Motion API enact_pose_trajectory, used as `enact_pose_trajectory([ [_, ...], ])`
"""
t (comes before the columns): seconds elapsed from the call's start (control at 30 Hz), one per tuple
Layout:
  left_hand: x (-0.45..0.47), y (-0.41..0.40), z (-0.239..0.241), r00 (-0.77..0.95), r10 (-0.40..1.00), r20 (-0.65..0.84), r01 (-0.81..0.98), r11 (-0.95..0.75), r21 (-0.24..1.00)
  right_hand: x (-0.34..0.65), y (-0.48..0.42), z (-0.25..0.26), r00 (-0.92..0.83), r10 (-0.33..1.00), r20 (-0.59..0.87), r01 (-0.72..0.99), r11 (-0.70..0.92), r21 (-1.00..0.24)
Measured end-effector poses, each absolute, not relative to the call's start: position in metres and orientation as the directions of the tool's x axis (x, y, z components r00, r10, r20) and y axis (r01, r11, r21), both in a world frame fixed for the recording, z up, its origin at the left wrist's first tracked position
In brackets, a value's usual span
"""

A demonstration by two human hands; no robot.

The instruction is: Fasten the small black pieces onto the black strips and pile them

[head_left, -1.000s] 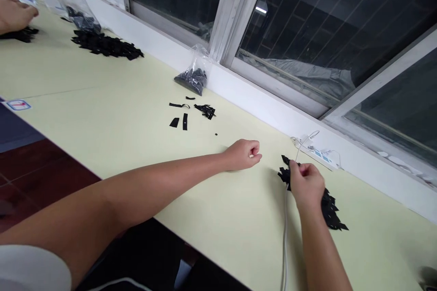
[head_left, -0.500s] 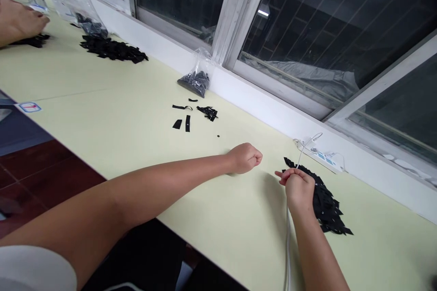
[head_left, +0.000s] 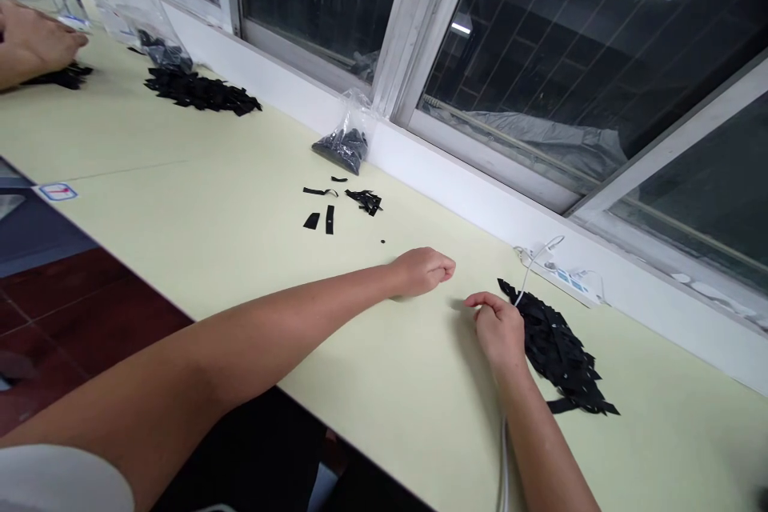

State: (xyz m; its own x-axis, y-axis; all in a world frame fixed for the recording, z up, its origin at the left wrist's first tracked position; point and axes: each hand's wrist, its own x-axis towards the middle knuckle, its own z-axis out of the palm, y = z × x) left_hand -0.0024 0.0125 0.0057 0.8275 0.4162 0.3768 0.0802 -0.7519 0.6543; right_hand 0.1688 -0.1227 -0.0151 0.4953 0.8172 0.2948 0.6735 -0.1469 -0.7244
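My left hand (head_left: 423, 270) rests on the pale yellow table (head_left: 210, 208) as a loose fist; what it holds, if anything, is hidden. My right hand (head_left: 497, 328) lies just to its right, fingers curled and pinched, at the left edge of a pile of small black pieces (head_left: 558, 348). Whatever sits in that pinch is too small to see. A white cable (head_left: 502, 464) runs under my right forearm toward the table's front edge.
A few loose black pieces (head_left: 336, 204) and a clear bag of dark parts (head_left: 346, 140) lie further left by the window sill. A white power strip (head_left: 567, 276) sits against the wall. Far left, another person's hand (head_left: 33, 40) rests by more black pieces (head_left: 201, 92).
My right hand has moved left off the black pile and lowered to the table. My left fist has shifted slightly and turned knuckles up.
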Motion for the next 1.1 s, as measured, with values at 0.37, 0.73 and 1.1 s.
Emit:
enact_pose_trajectory([
  [0.37, -0.085, 0.085, 0.067, 0.227, 0.970, 0.089, 0.942, -0.241, 0.233, 0.172, -0.119, -0.018, 0.462, 0.800, 0.384, 0.770, -0.146, -0.621],
  [0.73, -0.134, 0.114, 0.047, 0.227, 0.971, -0.071, 0.963, -0.213, 0.165, 0.164, -0.121, -0.015, 0.394, 0.844, 0.364, 0.796, -0.115, -0.595],
  [1.1, -0.041, 0.051, 0.041, 0.557, 0.812, 0.175, 0.212, -0.343, 0.915, 0.149, -0.116, -0.010, 0.372, 0.912, 0.172, 0.378, 0.021, -0.925],
])
